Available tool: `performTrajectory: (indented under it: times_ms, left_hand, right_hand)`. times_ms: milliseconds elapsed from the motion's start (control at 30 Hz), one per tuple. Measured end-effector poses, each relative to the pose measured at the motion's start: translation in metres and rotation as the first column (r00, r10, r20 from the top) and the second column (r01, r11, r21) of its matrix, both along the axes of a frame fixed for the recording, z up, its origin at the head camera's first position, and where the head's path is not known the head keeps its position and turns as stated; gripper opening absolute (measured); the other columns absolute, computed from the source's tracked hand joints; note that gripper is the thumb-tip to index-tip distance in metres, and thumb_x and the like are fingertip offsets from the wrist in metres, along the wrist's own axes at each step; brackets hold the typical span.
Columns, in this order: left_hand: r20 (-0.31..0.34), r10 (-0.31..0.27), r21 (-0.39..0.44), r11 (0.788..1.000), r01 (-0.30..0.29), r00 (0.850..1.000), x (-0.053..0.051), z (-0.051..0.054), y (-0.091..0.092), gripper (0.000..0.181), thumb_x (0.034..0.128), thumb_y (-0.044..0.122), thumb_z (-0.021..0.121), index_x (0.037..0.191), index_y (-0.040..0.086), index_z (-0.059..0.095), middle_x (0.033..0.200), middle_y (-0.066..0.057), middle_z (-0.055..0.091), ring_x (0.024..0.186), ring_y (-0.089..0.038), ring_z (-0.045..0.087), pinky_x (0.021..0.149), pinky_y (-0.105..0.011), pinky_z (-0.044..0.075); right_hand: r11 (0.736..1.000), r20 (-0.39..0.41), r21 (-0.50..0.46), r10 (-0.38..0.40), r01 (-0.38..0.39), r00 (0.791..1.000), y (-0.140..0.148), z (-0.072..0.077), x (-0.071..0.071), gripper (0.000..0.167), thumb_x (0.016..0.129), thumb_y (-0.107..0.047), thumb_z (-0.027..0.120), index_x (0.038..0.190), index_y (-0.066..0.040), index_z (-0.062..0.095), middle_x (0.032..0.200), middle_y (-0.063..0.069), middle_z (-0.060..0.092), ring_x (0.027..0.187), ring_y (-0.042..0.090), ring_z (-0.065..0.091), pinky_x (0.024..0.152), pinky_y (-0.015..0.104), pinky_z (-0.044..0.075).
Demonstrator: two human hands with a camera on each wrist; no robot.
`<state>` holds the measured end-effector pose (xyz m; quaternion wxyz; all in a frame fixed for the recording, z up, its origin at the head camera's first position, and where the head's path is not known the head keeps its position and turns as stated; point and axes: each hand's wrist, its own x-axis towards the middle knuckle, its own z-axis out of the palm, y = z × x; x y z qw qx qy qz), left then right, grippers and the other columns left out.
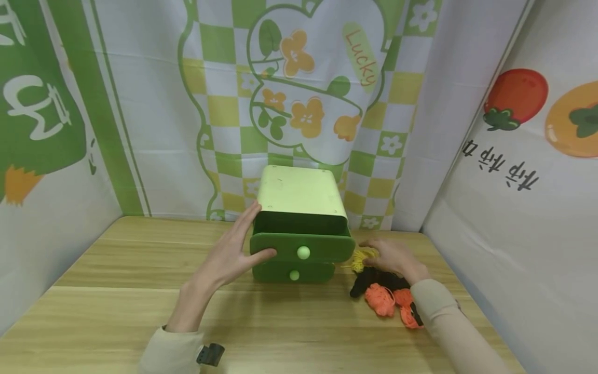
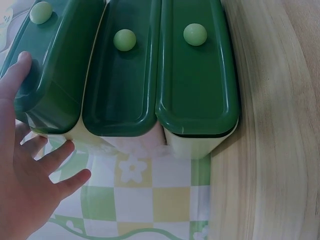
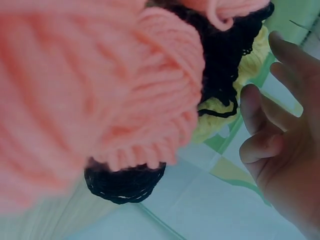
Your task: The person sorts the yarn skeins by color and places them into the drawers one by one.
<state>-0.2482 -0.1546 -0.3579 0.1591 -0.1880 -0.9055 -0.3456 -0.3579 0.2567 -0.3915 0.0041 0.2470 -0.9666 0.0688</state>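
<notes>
Three-drawer cabinet (image 1: 301, 191), top drawer (image 1: 324, 248) pulled out; left hand (image 1: 228, 254), fingers spread, at the drawer's left end; right hand (image 1: 391, 257), fingers loosely extended, at yellow yarn (image 1: 358, 261), right of the cabinet.

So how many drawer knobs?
3: top knob, on the pulled-out drawer; middle knob; bottom knob, nearest the tabletop. All show in the left wrist view; one is hidden in the head view.
</notes>
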Motion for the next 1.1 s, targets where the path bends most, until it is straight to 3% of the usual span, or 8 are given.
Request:
performTrajectory:
  times_ms: [433,633,900,1100]
  left_hand:
    - [0.015,0.008,-0.005,1.000,-0.007,1.000,0.001,0.000,0.000,0.101,0.0854,0.066,0.064,0.160,0.036,0.004,0.169,0.007,0.004,0.152,-0.034,0.019,0.113,-0.069,0.027]
    - [0.014,0.009,-0.006,1.000,-0.009,1.000,0.001,0.001,0.001,0.101,0.0856,0.066,0.064,0.160,0.036,0.004,0.168,0.008,0.003,0.153,-0.033,0.019,0.113,-0.069,0.026]
    - [0.010,0.004,0.002,1.000,-0.004,1.000,0.001,0.001,0.001,0.101,0.0859,0.064,0.065,0.161,0.034,0.004,0.168,0.009,0.002,0.153,-0.034,0.018,0.113,-0.070,0.025]
    - [0.006,0.005,-0.002,1.000,-0.005,1.000,0.001,0.001,0.001,0.101,0.0858,0.065,0.065,0.160,0.034,0.004,0.168,0.009,0.002,0.153,-0.034,0.018,0.113,-0.070,0.024]
  right_hand:
    - [1.000,0.058,0.021,-0.012,0.010,0.998,-0.001,-0.007,-0.006,0.046,0.089,-0.036,0.073,0.129,-0.016,0.067,0.129,0.010,0.068,0.119,0.035,0.062,0.097,0.056,0.050]
    - [0.999,0.023,0.039,-0.019,0.018,1.000,-0.005,-0.009,-0.006,0.040,0.086,-0.033,0.077,0.121,-0.014,0.072,0.122,0.007,0.072,0.114,0.034,0.065,0.094,0.053,0.052]
    - [0.997,-0.040,0.024,-0.067,0.068,0.997,-0.012,-0.010,-0.004,0.032,0.079,-0.024,0.075,0.109,-0.014,0.072,0.102,0.008,0.072,0.091,0.026,0.067,0.072,0.047,0.054]
    - [0.995,-0.063,0.008,-0.096,0.096,0.993,-0.013,-0.012,-0.003,0.030,0.078,-0.021,0.073,0.107,-0.016,0.072,0.105,0.009,0.072,0.093,0.028,0.067,0.071,0.048,0.054]
